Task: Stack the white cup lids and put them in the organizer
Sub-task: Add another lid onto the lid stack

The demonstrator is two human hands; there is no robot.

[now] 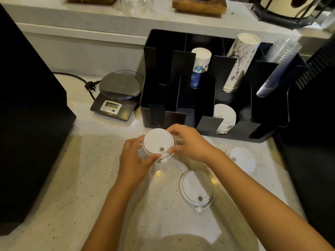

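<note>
Both forearms reach in from the bottom edge and meet above the pale speckled stone desk (94,160). The left hand (133,158) cups a small stack of round white plastic cup lids (157,142) from the left, its fingers (152,159) curled onto the rim. The right hand (188,140) pinches the same stack from the right, thumb and forefinger pressed to the edge. How many lids the stack holds cannot be told.

Two more white lids lie loose: one lid in front (196,190) of the hands, one lid at the right (242,159). A further lid seems to peek out behind the right wrist.

The black compartmented organizer (181,73) stands just behind the hands, holding two sleeves of paper cups, one of clear cups and one stack of lids in a front slot (224,116). A grey digital scale (117,95) sits left of it; the desk's near left stretch lies bare.
</note>
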